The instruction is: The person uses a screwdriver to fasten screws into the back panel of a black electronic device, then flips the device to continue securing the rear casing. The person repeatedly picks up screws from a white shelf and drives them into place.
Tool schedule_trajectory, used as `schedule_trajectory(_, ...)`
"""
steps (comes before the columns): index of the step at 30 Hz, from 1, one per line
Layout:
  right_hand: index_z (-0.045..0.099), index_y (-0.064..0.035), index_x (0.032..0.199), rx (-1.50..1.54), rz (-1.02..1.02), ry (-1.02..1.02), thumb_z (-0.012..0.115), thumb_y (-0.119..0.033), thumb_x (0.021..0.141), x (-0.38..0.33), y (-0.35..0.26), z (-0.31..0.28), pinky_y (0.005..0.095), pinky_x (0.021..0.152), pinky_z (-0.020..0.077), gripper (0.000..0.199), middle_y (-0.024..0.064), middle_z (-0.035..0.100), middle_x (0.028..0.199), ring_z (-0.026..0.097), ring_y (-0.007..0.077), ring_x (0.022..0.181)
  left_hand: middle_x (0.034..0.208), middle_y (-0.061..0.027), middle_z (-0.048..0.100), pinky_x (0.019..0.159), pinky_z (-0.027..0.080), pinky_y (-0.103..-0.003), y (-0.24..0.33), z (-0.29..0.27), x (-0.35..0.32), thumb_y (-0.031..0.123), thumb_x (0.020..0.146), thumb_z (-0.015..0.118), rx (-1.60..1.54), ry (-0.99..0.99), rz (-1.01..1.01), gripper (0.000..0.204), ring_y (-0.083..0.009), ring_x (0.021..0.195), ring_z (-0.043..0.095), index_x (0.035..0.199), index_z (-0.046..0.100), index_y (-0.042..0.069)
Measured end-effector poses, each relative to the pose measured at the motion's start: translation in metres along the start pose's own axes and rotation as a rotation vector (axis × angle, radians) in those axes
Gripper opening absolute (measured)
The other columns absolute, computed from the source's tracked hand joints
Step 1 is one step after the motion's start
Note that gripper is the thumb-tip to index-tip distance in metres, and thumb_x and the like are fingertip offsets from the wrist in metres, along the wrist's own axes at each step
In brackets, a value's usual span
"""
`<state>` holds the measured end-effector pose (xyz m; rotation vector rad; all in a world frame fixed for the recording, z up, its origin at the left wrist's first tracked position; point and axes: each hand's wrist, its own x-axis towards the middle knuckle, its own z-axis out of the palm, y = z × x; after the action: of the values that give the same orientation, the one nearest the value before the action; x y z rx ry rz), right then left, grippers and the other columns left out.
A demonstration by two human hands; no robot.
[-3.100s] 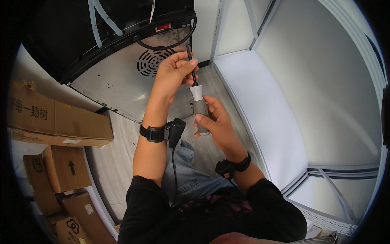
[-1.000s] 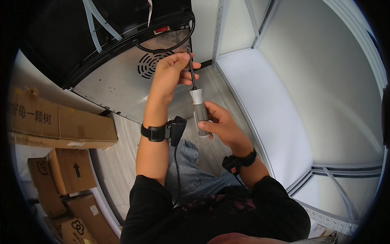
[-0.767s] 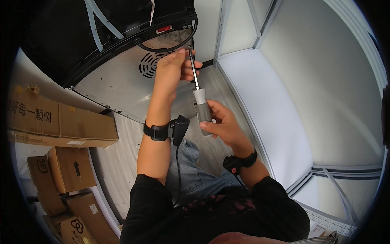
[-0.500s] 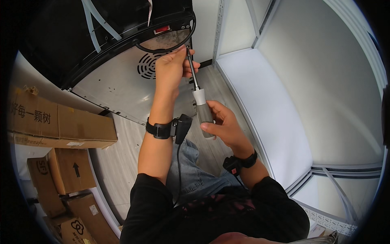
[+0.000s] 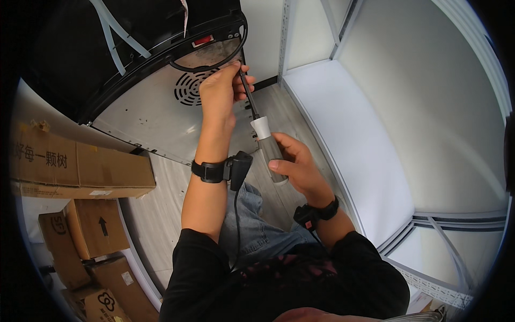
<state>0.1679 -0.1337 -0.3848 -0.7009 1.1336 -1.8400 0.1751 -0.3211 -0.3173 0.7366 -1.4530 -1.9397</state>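
Brown cardboard boxes [image 5: 80,172] lie at nine o'clock, stacked along the pale floor. Next to them, toward eleven o'clock, stands a black appliance [image 5: 123,48] with a grey metal panel [image 5: 155,115] and a round vent [image 5: 188,88] in it. The left hand [image 5: 220,94] is at twelve o'clock; its fingers close narrowly around the thin dark shaft of a screwdriver [image 5: 265,147], near the tip, and guide it against the panel edge beside the vent. The right hand [image 5: 295,166] is just past the centre and wraps firmly around the grey handle with its white collar. Both wrists carry black bands. At three o'clock a white shelf [image 5: 348,139] runs along the wall.

Compared with three seconds ago, the left hand has moved up and closer to the panel, and the screwdriver now points more steeply toward it. In the last half second almost nothing shifts, so I judge that the tip is now seated and the turning is in hand.
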Motion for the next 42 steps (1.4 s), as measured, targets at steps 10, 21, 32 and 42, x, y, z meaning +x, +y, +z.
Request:
schedule_trajectory(10,0.046,0.0055,0.124,0.090,0.010,0.044,0.058,-0.016,0.079,-0.005,-0.015,0.013,0.0247,0.043,0.0435,0.051,0.0071,0.056,0.076,0.053,0.0113,0.056,0.070,-0.0060,0.067,0.049,0.040,-0.020,-0.001,0.003,0.001,0.025,0.088,0.054,-0.039,0.011,0.011,0.025,-0.0090,0.055,0.058,0.086,0.067,0.003)
schedule_trajectory(21,0.047,0.0041,0.123,-0.065,-0.097,0.084,0.065,-0.009,0.079,-0.002,-0.006,0.008,0.0232,0.051,0.0472,0.048,0.0065,0.058,0.091,0.055,0.0092,0.071,0.073,-0.0044,0.068,0.054,0.040,-0.020,-0.003,0.004,0.003,0.033,0.089,0.054,0.085,-0.002,0.110,0.031,-0.0082,0.059,0.060,0.091,0.068,0.006)
schedule_trajectory(32,0.051,0.0012,0.120,-0.211,-0.128,0.123,0.068,-0.007,0.077,-0.006,-0.016,0.006,0.0266,0.075,0.0465,0.047,0.0059,0.059,0.098,0.056,0.0101,0.086,0.068,-0.0052,0.067,0.051,0.039,-0.019,0.002,0.005,0.003,0.022,0.083,0.059,0.097,-0.004,0.140,0.022,-0.0064,0.053,0.055,0.078,0.067,0.003)
schedule_trajectory(42,0.050,0.0022,0.121,-0.296,-0.152,0.111,0.068,-0.005,0.077,-0.012,-0.009,0.007,0.0211,0.063,0.0474,0.048,0.0074,0.059,0.101,0.056,0.0103,0.086,0.066,-0.0039,0.065,0.051,0.040,-0.019,-0.004,-0.002,0.005,0.017,0.085,0.055,0.219,-0.046,0.333,0.022,-0.0055,0.054,0.053,0.073,0.067,0.003)
